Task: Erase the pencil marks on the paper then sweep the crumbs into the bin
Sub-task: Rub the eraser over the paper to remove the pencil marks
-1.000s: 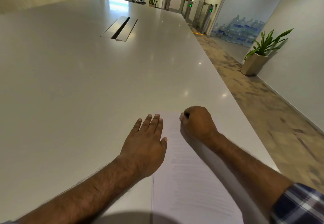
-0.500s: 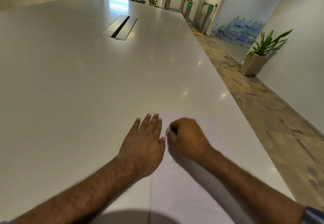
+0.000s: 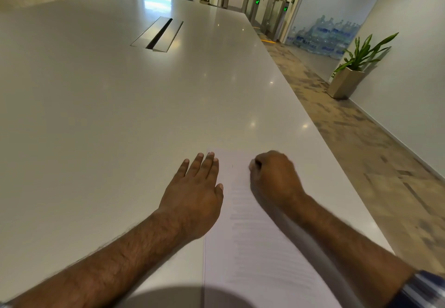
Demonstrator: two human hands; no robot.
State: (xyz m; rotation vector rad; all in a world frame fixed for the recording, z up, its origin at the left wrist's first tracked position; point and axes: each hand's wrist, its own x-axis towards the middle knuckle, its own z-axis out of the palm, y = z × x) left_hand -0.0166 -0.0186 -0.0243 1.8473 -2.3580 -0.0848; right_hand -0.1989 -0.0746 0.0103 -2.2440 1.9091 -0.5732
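A white sheet of paper (image 3: 255, 247) with faint lines of text lies on the white table (image 3: 120, 115) near its right edge. My left hand (image 3: 195, 194) lies flat with straight fingers, partly on the paper's left edge and partly on the table. Over the paper's top part, my right hand (image 3: 274, 177) is curled into a fist and blurred. It pinches a small pale eraser (image 3: 252, 163) that only just shows at the fingertips. A tiny dark mark (image 3: 232, 166) sits on the paper between the hands. No bin is in view.
A metal cable hatch (image 3: 159, 35) is set into the table's middle, far ahead. The table's right edge (image 3: 337, 170) drops to a patterned floor. A potted plant (image 3: 349, 81) and stacked water bottles (image 3: 322, 37) stand by the right wall.
My right hand swung left across the paper's top half a second ago and is now back to the right. My left hand has stayed flat in place.
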